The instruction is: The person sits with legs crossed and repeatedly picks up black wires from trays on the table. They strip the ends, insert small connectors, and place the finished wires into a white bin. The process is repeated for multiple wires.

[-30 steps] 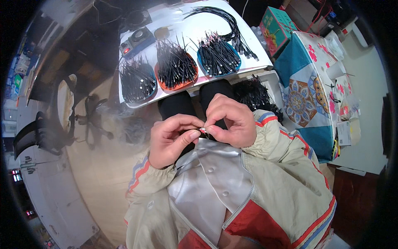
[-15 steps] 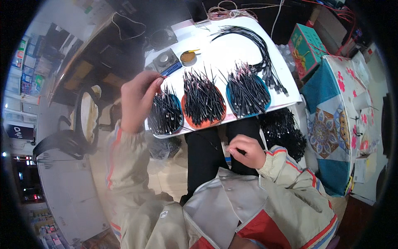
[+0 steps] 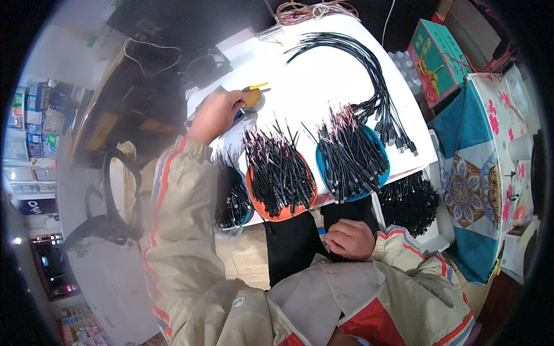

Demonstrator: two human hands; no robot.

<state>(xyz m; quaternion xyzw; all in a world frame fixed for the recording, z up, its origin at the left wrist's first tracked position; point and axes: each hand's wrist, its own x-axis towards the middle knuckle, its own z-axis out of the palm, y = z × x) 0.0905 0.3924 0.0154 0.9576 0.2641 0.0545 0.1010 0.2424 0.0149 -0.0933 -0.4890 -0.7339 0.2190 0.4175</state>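
Observation:
My left hand point(image 3: 218, 117) reaches over the white table, its fingers pinched beside a small round tin point(image 3: 253, 101) of brown material. A yellow-handled tool point(image 3: 258, 87) lies across that tin. Whatever is in the pinch is too small to make out. Below this hand, a blue bowl point(image 3: 248, 218) of black cables is partly covered by my sleeve. An orange bowl point(image 3: 284, 215) and another blue bowl point(image 3: 383, 180) hold black cables point(image 3: 280, 173) with reddish wire ends. My right hand point(image 3: 350, 239) is curled closed over my lap; its contents are hidden.
Long black cables point(image 3: 369, 63) with USB plugs curve across the table's right side point(image 3: 410, 124). To the right stand a green box point(image 3: 435, 60), a white bin point(image 3: 441, 233) with black cables, and a patterned cloth-covered table point(image 3: 461, 190). A chair point(image 3: 121, 190) stands at left.
My left hand has moved from above the left bowl, forward and right to the tin, covering the grey-and-blue device. My right hand has curled tighter. The whole view has shifted slightly.

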